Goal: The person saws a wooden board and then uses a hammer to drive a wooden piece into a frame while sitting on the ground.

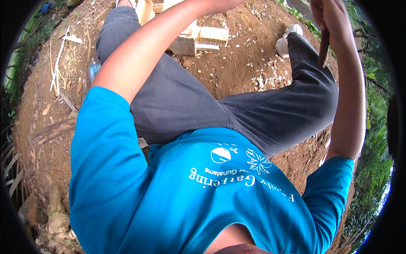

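Observation:
My right hand (333,22) is raised at the upper right, its fingers wrapped round a brown wooden handle (324,51) whose end sticks out below the fist. The tool's working end cannot be made out at the picture's edge. At the top centre my left hand (226,3) is mostly cut off by the upper edge, so its fingers are hidden. Below it on the ground lie several pale cut pieces of wood, among them a squared block (183,45) and a lighter piece (212,34). Another pale piece (146,11) lies beside my left foot.
My legs in dark grey trousers (182,91) spread over brown soil, with a white shoe (292,36) at the right. Wood chips (266,78) litter the ground. A blue clear object (94,70) is by my left leg. A log (53,131) lies left; green plants (376,114) border the right.

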`<state>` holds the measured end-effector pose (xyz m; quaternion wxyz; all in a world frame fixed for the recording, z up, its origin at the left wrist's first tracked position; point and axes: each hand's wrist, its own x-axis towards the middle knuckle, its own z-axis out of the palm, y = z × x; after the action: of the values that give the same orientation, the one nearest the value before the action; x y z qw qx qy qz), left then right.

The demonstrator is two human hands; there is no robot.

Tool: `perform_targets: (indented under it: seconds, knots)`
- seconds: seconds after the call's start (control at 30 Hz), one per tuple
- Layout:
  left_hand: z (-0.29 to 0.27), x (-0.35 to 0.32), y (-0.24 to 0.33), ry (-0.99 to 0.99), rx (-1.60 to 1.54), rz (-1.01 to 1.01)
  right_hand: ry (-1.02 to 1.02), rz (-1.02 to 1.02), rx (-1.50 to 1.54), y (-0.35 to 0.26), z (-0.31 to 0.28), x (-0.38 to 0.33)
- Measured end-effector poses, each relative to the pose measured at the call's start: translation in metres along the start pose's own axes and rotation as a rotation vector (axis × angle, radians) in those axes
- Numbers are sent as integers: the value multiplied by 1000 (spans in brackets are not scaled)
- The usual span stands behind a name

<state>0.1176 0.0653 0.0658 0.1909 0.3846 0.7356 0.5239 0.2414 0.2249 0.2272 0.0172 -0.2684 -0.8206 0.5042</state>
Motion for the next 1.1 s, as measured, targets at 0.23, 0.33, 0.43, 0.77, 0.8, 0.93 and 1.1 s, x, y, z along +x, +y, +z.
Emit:
perform_targets:
  seconds: [0.23,0.33,0.43,0.77,0.8,0.93,1.1]
  knots:
    - [3,1,7,-83,-69,17,-56,-90,157,47,-24,20]
    - [2,1,2,-96,-53,-29,-72,-127,-162,51,-16,11]
    - [4,9,-19,-56,114,100,46,-103,368,50,-23,15]
    - [17,15,-26,-59,119,135,-175,44,-125,63,-24,18]
    - [16,16,-27,-68,100,139,-73,-80,1,69,-25,20]
    - [17,24,-34,-113,79,189,-81,-11,156,75,-21,23]
    - [27,24,-26,-124,192,94,-15,-41,208,82,-28,26]
